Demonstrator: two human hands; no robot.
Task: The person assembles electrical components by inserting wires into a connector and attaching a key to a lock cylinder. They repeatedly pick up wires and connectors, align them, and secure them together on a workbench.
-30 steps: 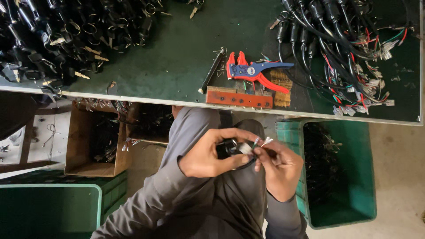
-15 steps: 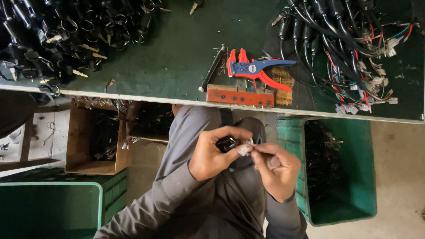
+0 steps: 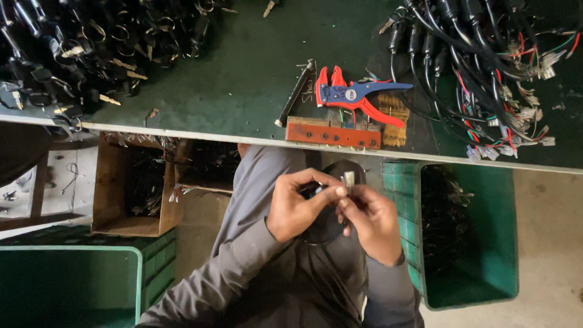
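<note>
Head view: left hand [image 3: 297, 206] and right hand [image 3: 371, 222] together pinch a small connector [image 3: 348, 180] over the lap, below the tabletop [image 3: 243, 79] near edge, close for fine work.

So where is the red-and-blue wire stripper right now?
In the head view, the red-and-blue wire stripper lies on the dark green table, just above the red-brown drilled block at its edge, left of the tangled wire harnesses.
</note>
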